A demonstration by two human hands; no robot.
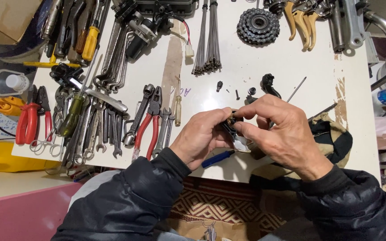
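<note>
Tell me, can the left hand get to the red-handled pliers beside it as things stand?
Probably yes, once freed. The left hand pinches a small black part together with the right hand. The red-handled pliers lie uncovered on the white table, nothing between.

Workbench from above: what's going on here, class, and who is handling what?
A person in a dark padded jacket holds a small black part between both hands, left hand and right hand, over a white table. Around them lie wrenches, red-handled pliers, a blue-handled tool, a toothed sprocket cluster, a bundle of spokes and small loose screws.
</note>
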